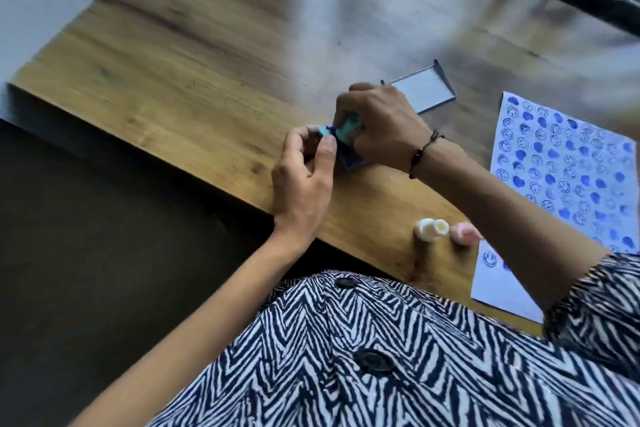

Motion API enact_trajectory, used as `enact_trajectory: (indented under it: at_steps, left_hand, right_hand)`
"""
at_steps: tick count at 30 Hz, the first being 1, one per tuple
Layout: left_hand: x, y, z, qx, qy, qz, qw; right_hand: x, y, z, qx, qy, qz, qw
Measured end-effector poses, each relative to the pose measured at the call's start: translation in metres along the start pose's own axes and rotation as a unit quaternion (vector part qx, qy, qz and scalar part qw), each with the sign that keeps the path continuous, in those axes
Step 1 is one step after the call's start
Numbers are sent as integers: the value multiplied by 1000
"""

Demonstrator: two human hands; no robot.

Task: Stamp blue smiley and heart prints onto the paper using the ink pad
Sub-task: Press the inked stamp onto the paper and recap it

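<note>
The blue ink pad (pixel 349 158) lies near the table's left edge, mostly hidden by both hands. My right hand (pixel 379 130) grips a teal stamp (pixel 348 126) and presses it down on the pad. My left hand (pixel 306 170) pinches a small teal piece (pixel 325 131) at the pad's near corner. A paper sheet (pixel 568 166) covered with several blue smiley and heart prints lies to the right. A second sheet (pixel 502 284) near my body bears one smiley print and part of another blue mark, half under my right arm.
The ink pad's clear lid (pixel 420 90) rests open-side-up beyond my right hand. A cream stamp (pixel 431 229) and a pink stamp (pixel 465 234) lie on their sides on the wooden table (pixel 194 80) near its front edge. Dark floor lies left of the table.
</note>
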State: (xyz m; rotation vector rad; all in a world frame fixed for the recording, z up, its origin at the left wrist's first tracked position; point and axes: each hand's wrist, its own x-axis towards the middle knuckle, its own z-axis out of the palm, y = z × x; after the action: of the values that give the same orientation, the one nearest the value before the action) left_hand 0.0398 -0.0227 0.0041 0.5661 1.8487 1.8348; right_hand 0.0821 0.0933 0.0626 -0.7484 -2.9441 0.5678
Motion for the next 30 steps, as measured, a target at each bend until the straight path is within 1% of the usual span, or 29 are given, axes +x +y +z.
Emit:
enact_trajectory:
  at_steps: [3,6,9,12,16,18,23,26,30]
  left_hand:
    - [2,0,0,8,8,10,1000]
    - [-1,1,1,30,19,18,999]
    - [1,-1,0,37,19,19,999]
    - [-1,-1,1,46,19,20,999]
    - [1,-1,0,49,15,21,998]
    - [-1,-1,0,56,14,18,998]
    - [0,1,0,34,5,3,999]
    - [-1,3,0,15,-4,-9,1000]
    - [-4,8,2,9,-6,-9,1000]
  right_hand:
    - [-3,5,1,4,38,17,999]
    - [-8,7,0,8,15,27,999]
    - [-8,11,-2,10,37,31,999]
    - [-13,11,1,8,26,51,998]
    - [-16,13,1,11,41,65,997]
    - [-20,15,0,10,30,68,997]
    - [-24,17,-1,7,35,87,996]
    - [-32,15,2,9,60,92,994]
    - [-38,10,8,40,75,133,987]
